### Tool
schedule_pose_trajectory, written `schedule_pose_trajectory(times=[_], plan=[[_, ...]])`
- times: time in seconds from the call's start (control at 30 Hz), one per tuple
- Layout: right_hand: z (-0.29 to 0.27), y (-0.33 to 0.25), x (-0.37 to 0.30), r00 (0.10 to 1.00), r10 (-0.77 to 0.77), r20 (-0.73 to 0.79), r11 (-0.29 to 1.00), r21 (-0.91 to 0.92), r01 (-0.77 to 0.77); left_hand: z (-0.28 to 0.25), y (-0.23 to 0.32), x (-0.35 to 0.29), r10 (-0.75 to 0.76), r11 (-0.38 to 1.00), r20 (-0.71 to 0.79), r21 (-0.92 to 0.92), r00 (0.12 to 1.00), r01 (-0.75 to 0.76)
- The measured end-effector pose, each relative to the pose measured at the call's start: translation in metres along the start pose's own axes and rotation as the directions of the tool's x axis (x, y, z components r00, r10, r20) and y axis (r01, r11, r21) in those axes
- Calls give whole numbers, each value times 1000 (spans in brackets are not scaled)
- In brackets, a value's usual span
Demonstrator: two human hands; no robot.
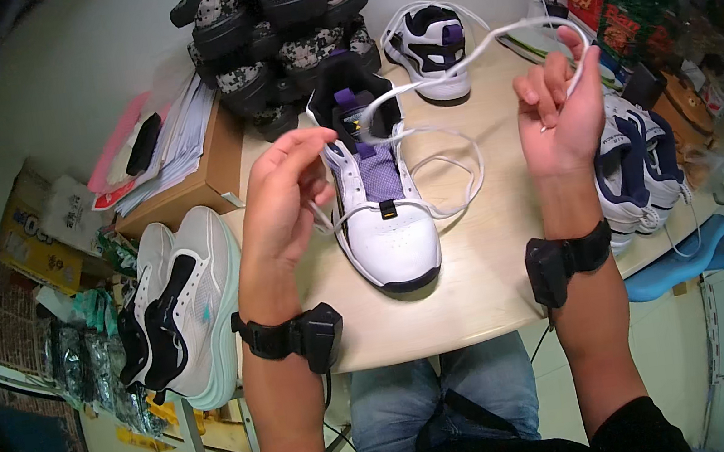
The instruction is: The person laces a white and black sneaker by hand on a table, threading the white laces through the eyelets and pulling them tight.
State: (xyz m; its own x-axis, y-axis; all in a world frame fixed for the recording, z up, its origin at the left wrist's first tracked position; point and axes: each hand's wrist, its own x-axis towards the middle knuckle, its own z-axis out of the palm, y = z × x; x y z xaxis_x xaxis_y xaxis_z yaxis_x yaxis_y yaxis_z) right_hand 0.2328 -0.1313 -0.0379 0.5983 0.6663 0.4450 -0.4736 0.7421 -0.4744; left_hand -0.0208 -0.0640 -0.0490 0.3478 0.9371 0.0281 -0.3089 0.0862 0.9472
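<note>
A white sneaker (394, 245) with a purple tongue and black collar stands on the table, toe toward me. Its white shoelace (451, 65) is threaded across the lowest eyelets, with a loose loop lying to the right. My left hand (284, 190) is at the shoe's left eyelet edge, fingers curled and index fingertip against the edge; its thumb is partly hidden. Raised to the right of the shoe, my right hand (561, 104) has its palm turned up and fingers curled around the lace, which arches over from the tongue. A lace end shows below those fingers.
Behind stands a similar sneaker (436, 56), beside stacked camouflage shoes (242, 45). White-and-navy sneakers (628, 163) occupy the right side, above blue slippers (687, 261). Pale sneakers (199, 311) are at the left, near a cardboard box (216, 158) topped with papers. The table's front edge (442, 348) curves before my lap.
</note>
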Motion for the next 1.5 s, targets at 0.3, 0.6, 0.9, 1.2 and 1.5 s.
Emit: schedule_pose_trajectory(times=[0.3, 0.6, 0.9, 1.2, 1.5], plan=[[5, 9, -6, 994, -102, -25, 958, -272, 91, -46, 19, 16, 351, 807, -435, -308, 829, -503], [-20, 14, 6, 924, 379, -58, 921, -75, -383, -55, 34, -3, 564, 585, -678, -76, 471, -808], [-11, 14, 3, 802, 565, 194, 787, -418, -453, -25, 20, -11, -34, 789, 168, 609, 985, -76], [-6, 44, -21, 506, 782, 364, 440, -897, -34, -21, -6, 0, -253, 639, 430, 747, 867, -184], [0, 46, -23, 463, 835, 296, 426, -881, -205, -18, -1, -7, -228, 529, 454, 800, 861, -282]])
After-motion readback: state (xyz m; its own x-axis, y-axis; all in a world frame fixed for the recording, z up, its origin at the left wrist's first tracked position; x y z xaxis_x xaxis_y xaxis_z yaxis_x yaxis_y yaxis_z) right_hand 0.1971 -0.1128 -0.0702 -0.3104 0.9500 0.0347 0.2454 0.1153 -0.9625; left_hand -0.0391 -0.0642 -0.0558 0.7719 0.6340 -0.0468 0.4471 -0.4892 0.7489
